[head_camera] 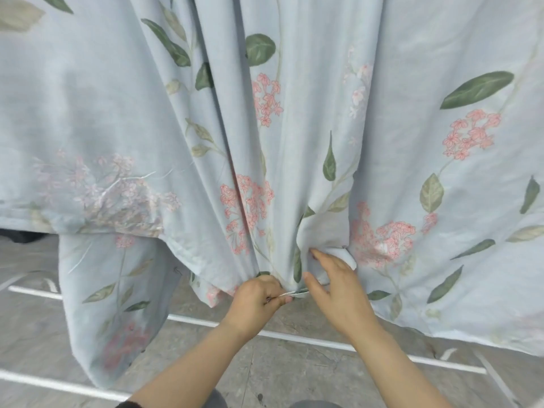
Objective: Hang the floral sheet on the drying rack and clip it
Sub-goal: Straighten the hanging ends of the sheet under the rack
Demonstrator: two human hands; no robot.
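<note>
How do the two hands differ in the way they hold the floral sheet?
The left hand is closed in a fist, pinching the bottom hem of the floral sheet. The right hand is open, with its fingers spread against a fold higher up. Both hands touch the sheet near its lower edge.

Pale blue floral sheet [294, 113], hanging in folds (pink blooms, green leaves)

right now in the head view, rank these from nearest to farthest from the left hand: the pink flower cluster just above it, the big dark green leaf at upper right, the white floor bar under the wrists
From the left hand:
1. Pink flower cluster, directly above on the floral sheet.
2. White floor bar, below and to the right. It looks close to the cluster, so this ranking is loose.
3. Big dark green leaf, far upper right.
</note>
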